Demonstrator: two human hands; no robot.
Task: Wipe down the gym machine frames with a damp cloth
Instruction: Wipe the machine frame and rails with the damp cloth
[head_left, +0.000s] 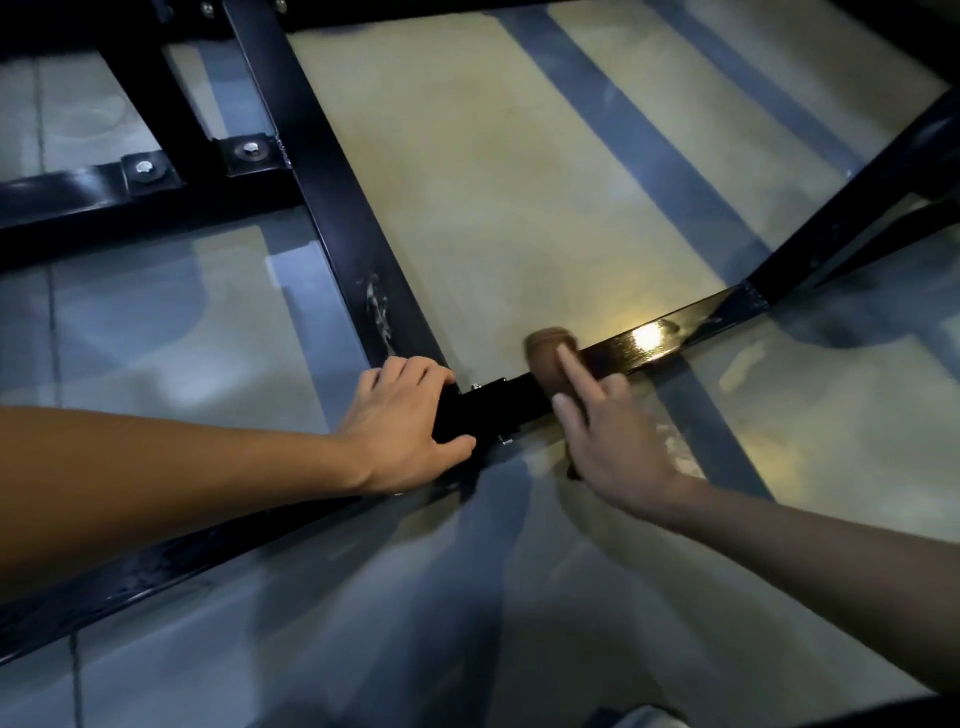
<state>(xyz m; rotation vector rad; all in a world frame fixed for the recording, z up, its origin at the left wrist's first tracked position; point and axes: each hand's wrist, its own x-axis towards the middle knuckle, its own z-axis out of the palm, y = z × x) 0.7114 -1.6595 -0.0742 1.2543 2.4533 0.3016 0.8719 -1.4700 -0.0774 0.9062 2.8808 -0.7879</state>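
The brown cloth (551, 358) lies bunched on the low black floor bar (639, 343) of the machine frame, just right of the corner bracket (467, 410) where that bar meets the long bar (332, 208) running away to the upper left. The right hand (613, 441) presses it down, forefinger straight along the top; the cloth and fingers are blurred, so how the other fingers lie I cannot tell. The left hand (402, 421) curls over the bracket, thumb on its near face, as a brace.

This looks like the wiping stroke itself, along the floor bar. The next move probably calls for steady downward pressure and a slide toward the glossy stretch near the welded upright (748, 304).

Whether the cloth is damp cannot be seen. The frame's upper parts are cut off, and the whitish scuffs (376, 306) on the long bar are untouched.
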